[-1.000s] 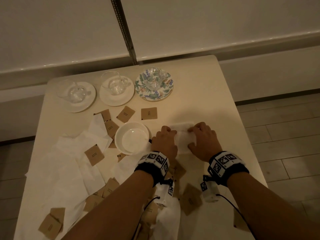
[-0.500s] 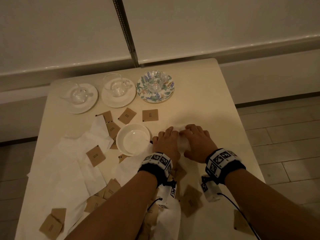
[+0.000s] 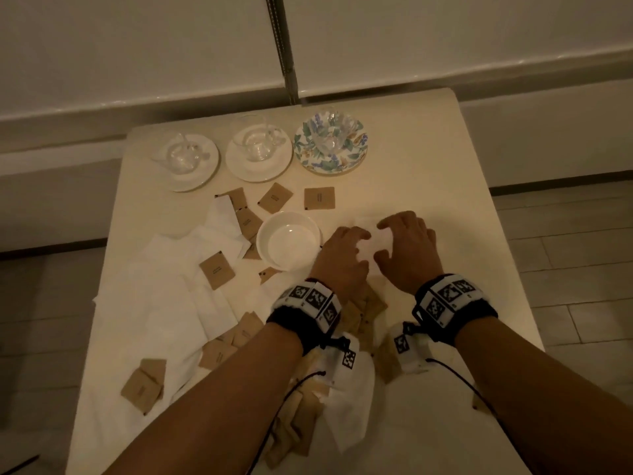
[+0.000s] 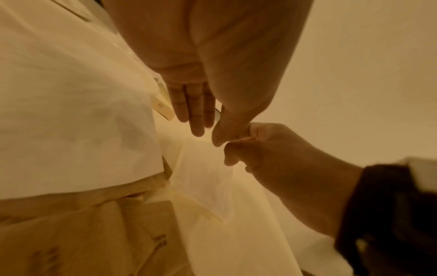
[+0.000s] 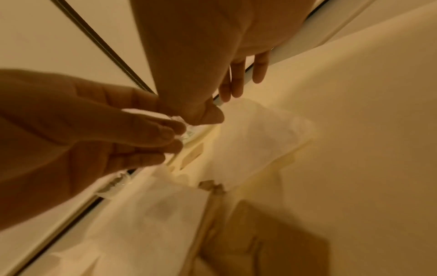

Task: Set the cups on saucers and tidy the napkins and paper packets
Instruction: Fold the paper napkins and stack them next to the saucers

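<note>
Now narrower: napkin (image 3: 371, 240) folded in since a second ago, lying on tabletop (image 3: 428, 186) right of bowl (image 3: 289, 240). Pinched at adjoining edges by left hand (image 3: 340, 257) and right hand (image 3: 407, 250). Fold probably near done; packets (image 3: 319, 198) left scattered.

We see a cream rectangular table (image 3: 428, 173) against pale wall panels (image 3: 137, 46), on a grey tiled floor (image 3: 565, 252) in dim, warm light.
</note>
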A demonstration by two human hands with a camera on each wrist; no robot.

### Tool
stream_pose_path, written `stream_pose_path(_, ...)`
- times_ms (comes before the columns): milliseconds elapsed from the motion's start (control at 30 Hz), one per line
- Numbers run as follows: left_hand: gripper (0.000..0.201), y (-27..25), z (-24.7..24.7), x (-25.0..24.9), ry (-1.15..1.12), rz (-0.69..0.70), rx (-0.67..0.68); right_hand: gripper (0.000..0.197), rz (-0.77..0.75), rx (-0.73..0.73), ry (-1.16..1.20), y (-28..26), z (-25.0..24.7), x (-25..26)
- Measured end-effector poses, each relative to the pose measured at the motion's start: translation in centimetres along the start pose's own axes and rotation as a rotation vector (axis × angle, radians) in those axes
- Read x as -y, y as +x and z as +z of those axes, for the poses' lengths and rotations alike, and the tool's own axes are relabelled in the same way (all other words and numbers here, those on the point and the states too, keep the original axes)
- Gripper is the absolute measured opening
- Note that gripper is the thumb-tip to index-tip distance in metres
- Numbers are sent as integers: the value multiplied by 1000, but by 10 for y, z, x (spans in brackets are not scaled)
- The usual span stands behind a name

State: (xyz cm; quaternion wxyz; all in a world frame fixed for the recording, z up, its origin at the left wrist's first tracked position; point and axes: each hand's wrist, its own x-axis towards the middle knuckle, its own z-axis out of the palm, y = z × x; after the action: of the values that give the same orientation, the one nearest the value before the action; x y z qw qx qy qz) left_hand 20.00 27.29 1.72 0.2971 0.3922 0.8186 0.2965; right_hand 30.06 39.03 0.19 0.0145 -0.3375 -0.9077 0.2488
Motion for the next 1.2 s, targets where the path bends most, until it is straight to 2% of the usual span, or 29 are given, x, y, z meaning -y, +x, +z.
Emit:
stream_pose_path(67,26,-23,-8,11,-35,-15,-46,31,-28,8,67,-11,2,17)
stream_pose_path(167,22,-56,-19,44,6,-138,-176,13,-29,208,186,-32,13,44)
stream_pose_path(233,26,-74,-28,70,1,-241,-322,19,9,325,232,-43,25,59)
stream_pose_path(300,30,-85,-37,92,-37,-363,-396,38,67,391,260,-49,38,72)
stream_pose_path(400,55,-84,-46,117,14,-456,-266,61,184,389,261,-51,54,88)
stream_pose_path(467,60,-78,-50,126,103,-412,-164,59,282,243,329,-50,59,94)
stream_pose_path(533,60,-75,-52,131,170,-357,-121,60,372,116,411,-48,63,92)
stream_pose_path(633,54,-75,-57,138,178,-301,-80,72,375,118,424,-45,67,86)
stream_pose_path(667,47,-75,-59,138,176,-289,-64,66,364,135,401,-42,68,84)
stream_pose_path(700,38,-75,-61,138,179,-276,-47,51,350,148,370,-39,70,83)
stream_pose_path(767,21,-77,-63,136,217,-227,-9,12,343,152,305,-37,69,83)
stream_pose_path(800,16,-80,-64,135,232,-193,4,6,337,134,300,-37,67,83)
stream_pose_path(900,9,-89,-69,126,165,-132,-55,15,272,-14,233,-49,59,87)
stream_pose_path(967,17,-94,-72,116,108,-68,-108,20,195,-105,168,-60,48,94)
stream_pose_path(1000,25,-95,-74,109,78,-31,-118,21,168,-96,220,-65,39,99)
stream_pose_path(1100,52,-92,-83,80,-23,49,-91,15,157,51,528,-72,9,109)
stream_pose_path(1133,51,-88,-86,71,-43,69,-61,12,144,69,572,-72,-1,109)
stream_pose_path(1200,32,-79,-92,56,-53,99,-6,9,110,77,643,-73,-18,106)
